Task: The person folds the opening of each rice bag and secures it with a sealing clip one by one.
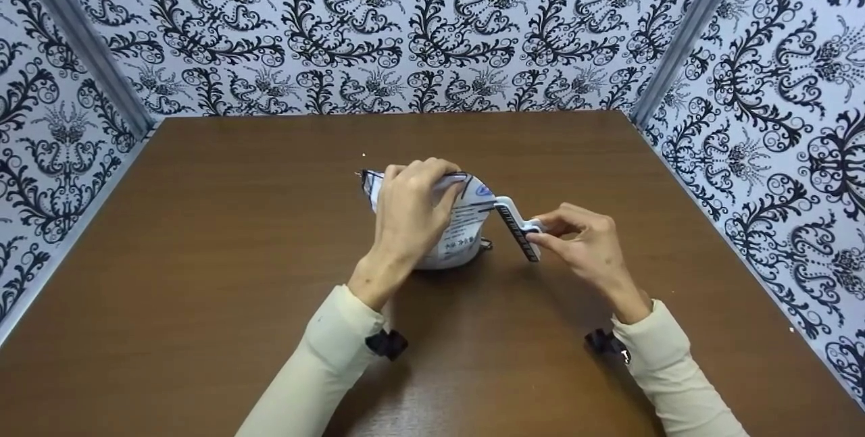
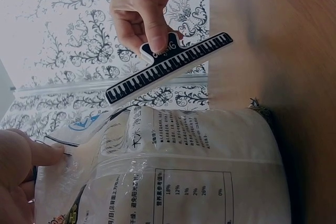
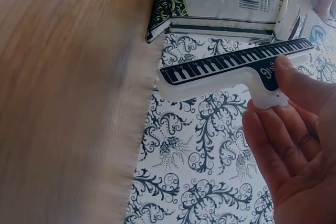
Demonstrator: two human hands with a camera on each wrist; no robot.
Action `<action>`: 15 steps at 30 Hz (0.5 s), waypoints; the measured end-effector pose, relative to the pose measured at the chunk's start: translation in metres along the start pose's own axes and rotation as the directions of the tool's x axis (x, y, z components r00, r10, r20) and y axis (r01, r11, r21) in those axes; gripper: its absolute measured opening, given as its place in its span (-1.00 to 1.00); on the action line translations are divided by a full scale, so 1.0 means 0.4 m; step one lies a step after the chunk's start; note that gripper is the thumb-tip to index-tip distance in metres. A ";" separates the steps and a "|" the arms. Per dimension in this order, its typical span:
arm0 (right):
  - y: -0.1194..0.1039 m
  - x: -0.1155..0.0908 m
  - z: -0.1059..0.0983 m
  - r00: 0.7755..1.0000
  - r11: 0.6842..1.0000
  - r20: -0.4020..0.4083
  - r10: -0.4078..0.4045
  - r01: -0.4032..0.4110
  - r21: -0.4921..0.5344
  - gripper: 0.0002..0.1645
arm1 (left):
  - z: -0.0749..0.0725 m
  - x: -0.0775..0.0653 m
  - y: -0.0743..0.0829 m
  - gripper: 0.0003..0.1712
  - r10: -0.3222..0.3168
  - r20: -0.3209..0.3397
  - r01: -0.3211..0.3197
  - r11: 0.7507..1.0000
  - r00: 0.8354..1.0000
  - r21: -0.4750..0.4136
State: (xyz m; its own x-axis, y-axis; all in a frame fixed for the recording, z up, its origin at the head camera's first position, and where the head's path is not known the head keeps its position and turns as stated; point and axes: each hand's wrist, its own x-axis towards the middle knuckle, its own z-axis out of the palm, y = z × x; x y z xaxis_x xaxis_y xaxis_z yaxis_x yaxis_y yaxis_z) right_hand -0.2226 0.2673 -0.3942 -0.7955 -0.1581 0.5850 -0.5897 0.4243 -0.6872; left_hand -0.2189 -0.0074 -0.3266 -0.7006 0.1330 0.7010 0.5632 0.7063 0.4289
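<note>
A white plastic bag of rice [image 1: 459, 246] with dark print stands on the table, its top bent over. My left hand [image 1: 412, 211] grips the top of the bag from above; in the left wrist view its thumb presses the clear plastic. To the right, my right hand [image 1: 589, 244] pinches the handle of a white bag clip [image 1: 517, 229] with a piano-key pattern. In the head view, one end of the clip is close to the bag's upper right edge. The right wrist view shows the thumb on the clip's black handle [image 3: 268, 74].
Brown wooden table [image 1: 203, 254] lies under the bag and both arms. Patterned wall panels [image 1: 459, 25] enclose the back and both sides. A tiny white speck [image 1: 363, 155] lies behind the bag.
</note>
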 end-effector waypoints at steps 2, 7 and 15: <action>0.002 0.001 0.000 1.000 1.000 -0.004 -0.010 0.010 -0.011 -0.76 | 0.000 0.000 0.000 -0.84 0.001 -0.001 -0.001 1.000 1.000 0.002; 0.011 0.004 0.002 0.999 0.998 -0.004 -0.032 0.032 -0.050 -0.75 | 0.000 -0.002 -0.001 -0.84 0.004 0.000 -0.004 1.000 1.000 0.007; 0.017 0.008 0.003 0.999 0.997 -0.027 -0.045 0.044 -0.056 -0.74 | 0.000 -0.002 -0.002 -0.84 0.008 0.000 -0.008 1.000 1.000 0.003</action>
State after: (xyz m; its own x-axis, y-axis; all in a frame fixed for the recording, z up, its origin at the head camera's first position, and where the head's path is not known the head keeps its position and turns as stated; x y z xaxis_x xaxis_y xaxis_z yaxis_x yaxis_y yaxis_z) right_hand -0.2293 0.2686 -0.3975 -0.7639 -0.1535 0.6268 -0.6153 0.4659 -0.6358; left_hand -0.2186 -0.0081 -0.3274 -0.6962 0.1390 0.7042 0.5676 0.7072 0.4215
